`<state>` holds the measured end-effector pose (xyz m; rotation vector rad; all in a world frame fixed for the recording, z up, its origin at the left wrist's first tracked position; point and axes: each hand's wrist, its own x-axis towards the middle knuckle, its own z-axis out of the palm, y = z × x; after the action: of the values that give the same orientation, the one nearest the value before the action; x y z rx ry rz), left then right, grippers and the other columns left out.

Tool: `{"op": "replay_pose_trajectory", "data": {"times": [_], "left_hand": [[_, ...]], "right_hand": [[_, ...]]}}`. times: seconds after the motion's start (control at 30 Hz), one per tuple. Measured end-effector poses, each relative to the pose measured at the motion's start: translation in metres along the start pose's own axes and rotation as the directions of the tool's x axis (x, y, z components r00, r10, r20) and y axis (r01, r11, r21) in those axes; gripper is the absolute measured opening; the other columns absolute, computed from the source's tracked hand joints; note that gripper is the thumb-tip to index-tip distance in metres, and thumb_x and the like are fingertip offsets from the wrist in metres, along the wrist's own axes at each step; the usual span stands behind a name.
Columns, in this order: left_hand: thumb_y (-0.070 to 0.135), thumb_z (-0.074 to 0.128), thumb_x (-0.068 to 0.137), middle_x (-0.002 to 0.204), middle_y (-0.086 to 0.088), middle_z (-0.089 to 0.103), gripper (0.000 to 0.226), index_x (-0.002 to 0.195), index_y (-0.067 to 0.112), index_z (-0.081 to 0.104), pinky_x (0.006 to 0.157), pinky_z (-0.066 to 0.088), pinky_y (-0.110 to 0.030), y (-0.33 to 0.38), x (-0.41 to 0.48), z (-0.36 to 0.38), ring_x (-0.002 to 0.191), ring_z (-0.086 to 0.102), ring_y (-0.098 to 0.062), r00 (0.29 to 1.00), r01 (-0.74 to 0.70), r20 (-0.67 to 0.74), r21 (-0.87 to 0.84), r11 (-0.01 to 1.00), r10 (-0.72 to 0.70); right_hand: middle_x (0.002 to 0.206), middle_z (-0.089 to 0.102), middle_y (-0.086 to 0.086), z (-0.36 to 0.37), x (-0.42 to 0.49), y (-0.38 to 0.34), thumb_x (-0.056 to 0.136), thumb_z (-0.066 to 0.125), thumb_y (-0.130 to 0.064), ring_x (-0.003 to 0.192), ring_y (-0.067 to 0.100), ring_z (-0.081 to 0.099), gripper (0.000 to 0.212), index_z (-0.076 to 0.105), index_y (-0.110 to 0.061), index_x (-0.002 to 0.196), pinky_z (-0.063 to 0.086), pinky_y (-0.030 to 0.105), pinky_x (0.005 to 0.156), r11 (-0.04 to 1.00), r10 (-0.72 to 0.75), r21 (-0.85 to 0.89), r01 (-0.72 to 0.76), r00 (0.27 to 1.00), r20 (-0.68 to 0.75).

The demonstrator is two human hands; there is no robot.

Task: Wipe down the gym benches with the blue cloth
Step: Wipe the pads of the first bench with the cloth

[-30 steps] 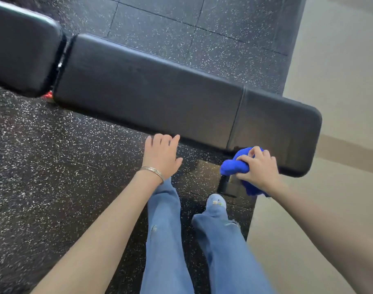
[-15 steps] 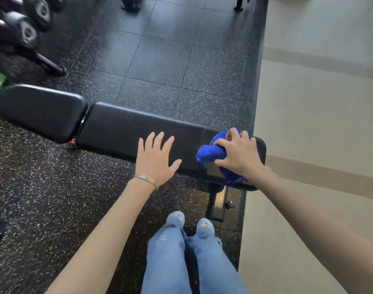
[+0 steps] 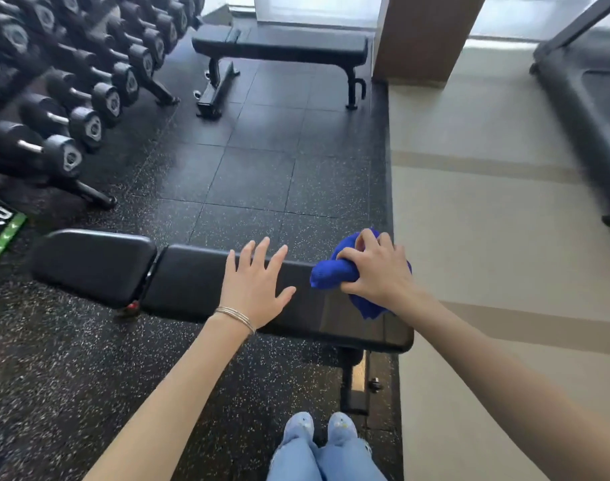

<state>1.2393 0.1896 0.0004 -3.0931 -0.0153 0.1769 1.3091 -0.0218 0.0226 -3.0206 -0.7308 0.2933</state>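
Note:
A black padded gym bench (image 3: pixel 192 286) runs left to right in front of me, with a separate pad at its left end. Bunched in my right hand (image 3: pixel 376 269) is the blue cloth (image 3: pixel 331 272), held over the bench's right end. Over the middle of the bench is my left hand (image 3: pixel 255 282), fingers spread, holding nothing; I cannot tell if it touches the pad. A second black bench (image 3: pixel 282 45) stands farther back on the rubber floor.
A rack of black dumbbells (image 3: pixel 71 95) fills the upper left. A treadmill (image 3: pixel 588 98) stands at the right on the beige floor. A brown pillar (image 3: pixel 425 36) rises at the top. My feet (image 3: pixel 320 428) are just in front of the bench's leg (image 3: pixel 353 380).
My view has risen and pulled back, so the far bench, dumbbells and treadmill have come into sight. My right hand with the cloth has moved from the bench's front edge onto its top.

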Motion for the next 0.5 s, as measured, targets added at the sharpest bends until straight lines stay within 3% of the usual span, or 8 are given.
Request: {"op": "replay_pose_trajectory", "data": {"times": [0.27,0.5], "left_hand": [[0.062,0.033,0.089,0.154,-0.005,0.025,0.072,0.149,0.028,0.011,0.117,0.016,-0.049,-0.01,0.003,-0.037,0.143,0.017,-0.028,0.996,-0.071,-0.048,0.019,0.997,0.071],[0.061,0.033,0.09,0.154,-0.004,0.025,0.07,0.148,0.029,0.014,0.116,0.017,-0.051,-0.002,0.0,-0.059,0.142,0.017,-0.027,0.993,-0.092,-0.078,0.01,0.996,0.093]], "right_hand": [[0.114,0.041,0.002,-0.047,-0.028,-0.008,0.075,0.06,-0.049,0.099,0.027,0.041,0.041,0.056,-0.037,0.114,0.036,0.039,0.084,0.998,0.06,-0.003,-0.06,0.998,-0.009],[0.112,0.043,0.0,-0.072,-0.05,-0.005,0.076,0.061,-0.052,0.101,0.026,0.042,0.039,0.057,-0.038,0.113,0.039,0.039,0.084,0.999,0.05,0.011,-0.05,0.997,-0.05]]}}
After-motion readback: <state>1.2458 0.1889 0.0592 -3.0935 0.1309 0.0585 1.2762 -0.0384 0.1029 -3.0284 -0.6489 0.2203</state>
